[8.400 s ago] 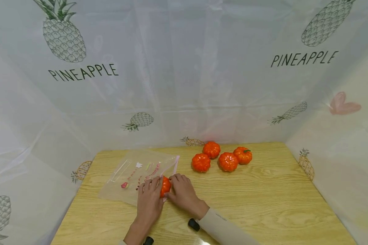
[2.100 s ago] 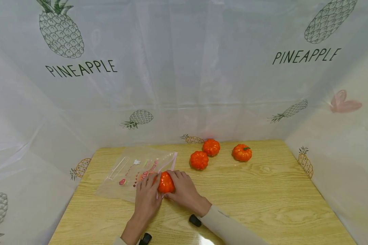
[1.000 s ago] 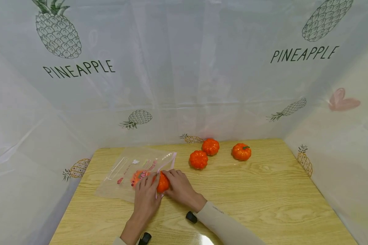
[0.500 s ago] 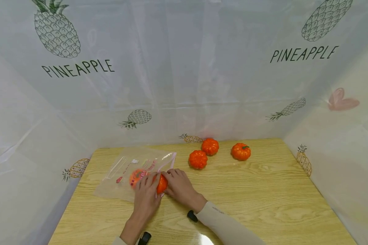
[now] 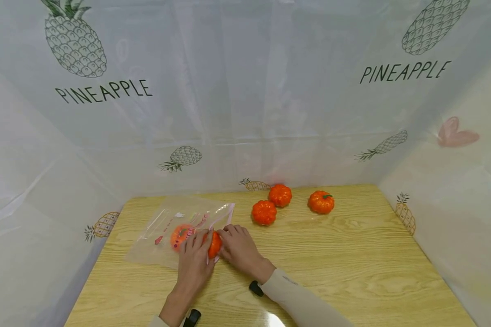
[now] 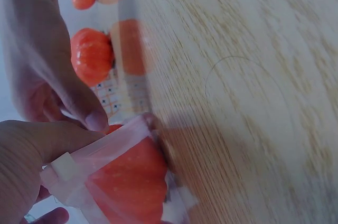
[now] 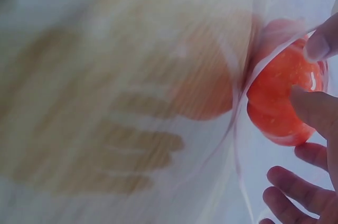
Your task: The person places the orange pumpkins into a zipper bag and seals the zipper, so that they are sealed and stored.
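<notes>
A clear zip bag (image 5: 147, 250) with a pink-edged mouth and printed pictures lies on the left of the table. Inside it, an orange pumpkin (image 5: 180, 236) shows through the plastic. My left hand (image 5: 194, 261) holds the bag's mouth, its thumb on the pink strip (image 6: 116, 142) near a white slider (image 6: 66, 167). A second pumpkin (image 7: 280, 97) sits partly within the mouth, between both hands. My right hand (image 5: 241, 250) grips this one from the right, thumb against its surface and fingers on its underside. The left hand covers part of it in the head view.
Two pumpkins (image 5: 264, 212) (image 5: 280, 195) stand close together behind the right hand. Farther right is another pumpkin (image 5: 321, 202) with a green stem. The wooden table (image 5: 352, 263) ends at a pineapple-print sheet (image 5: 253, 113) behind and at both sides.
The first pumpkin has gone from the bag's mouth to deeper inside. One pumpkin has left the back group and is now at the mouth, pushed leftward over the last second by my right hand.
</notes>
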A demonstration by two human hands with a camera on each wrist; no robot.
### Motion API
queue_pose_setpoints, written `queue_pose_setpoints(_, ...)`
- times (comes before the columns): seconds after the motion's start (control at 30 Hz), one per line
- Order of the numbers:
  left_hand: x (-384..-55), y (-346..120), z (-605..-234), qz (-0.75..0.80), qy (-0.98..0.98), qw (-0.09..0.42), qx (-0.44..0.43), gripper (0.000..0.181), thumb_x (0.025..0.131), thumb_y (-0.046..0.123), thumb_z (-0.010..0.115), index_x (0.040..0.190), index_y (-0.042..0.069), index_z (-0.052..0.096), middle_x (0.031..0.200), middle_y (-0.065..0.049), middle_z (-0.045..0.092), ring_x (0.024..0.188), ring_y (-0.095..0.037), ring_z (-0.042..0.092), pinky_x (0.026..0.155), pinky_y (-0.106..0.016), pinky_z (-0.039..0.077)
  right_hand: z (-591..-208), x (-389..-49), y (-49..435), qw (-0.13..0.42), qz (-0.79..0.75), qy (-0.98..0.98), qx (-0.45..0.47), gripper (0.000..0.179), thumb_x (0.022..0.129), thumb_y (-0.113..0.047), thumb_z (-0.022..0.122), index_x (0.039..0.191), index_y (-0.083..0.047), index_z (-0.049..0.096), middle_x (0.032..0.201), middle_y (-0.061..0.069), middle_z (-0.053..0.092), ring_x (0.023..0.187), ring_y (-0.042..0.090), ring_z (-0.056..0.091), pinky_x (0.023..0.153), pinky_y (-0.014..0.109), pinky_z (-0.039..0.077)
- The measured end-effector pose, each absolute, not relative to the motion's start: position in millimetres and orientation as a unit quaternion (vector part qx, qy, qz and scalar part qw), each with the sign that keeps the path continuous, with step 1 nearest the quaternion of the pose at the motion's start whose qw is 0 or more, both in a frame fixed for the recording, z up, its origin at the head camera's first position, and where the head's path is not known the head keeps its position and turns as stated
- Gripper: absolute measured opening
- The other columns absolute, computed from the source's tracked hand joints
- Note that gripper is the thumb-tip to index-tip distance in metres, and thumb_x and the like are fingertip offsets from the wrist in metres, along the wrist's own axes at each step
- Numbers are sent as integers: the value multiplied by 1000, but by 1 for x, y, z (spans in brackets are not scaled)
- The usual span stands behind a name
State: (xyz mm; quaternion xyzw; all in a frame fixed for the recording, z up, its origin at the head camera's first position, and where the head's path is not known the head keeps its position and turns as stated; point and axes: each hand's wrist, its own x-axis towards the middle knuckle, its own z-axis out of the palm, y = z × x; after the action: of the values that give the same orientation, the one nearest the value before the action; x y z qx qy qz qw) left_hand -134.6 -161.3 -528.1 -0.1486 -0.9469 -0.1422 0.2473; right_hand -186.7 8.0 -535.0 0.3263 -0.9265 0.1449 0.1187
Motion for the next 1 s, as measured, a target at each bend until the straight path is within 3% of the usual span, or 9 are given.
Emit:
queue_pose_setpoints(0.2,-135,-161,-527,-143,-949,240,-146,75,69,10,98,137,-1,68,134,-16,63,123,-40,54,104,-58,41,-534,-187,2,112,137,-929,326,53,95,-32,79,143,-14,64,125,5,66,116,25,62,106,40,49)
queue_pose_setpoints(0.4,-135,-161,-529,-148,-944,254,-149,77,65,6,99,136,-1,69,131,-17,64,122,-41,55,101,-58,42,-532,-185,14,120,148,-932,309,53,95,-33,80,140,-10,64,128,8,66,119,27,61,105,43,50)
queue_pose_setpoints(1.0,-136,-163,-531,-147,-939,269,-156,77,65,4,98,136,-1,69,130,-17,65,121,-41,56,99,-58,43,-521,-203,90,210,201,-935,204,59,84,-19,91,134,-4,64,128,15,59,113,37,60,100,55,50)
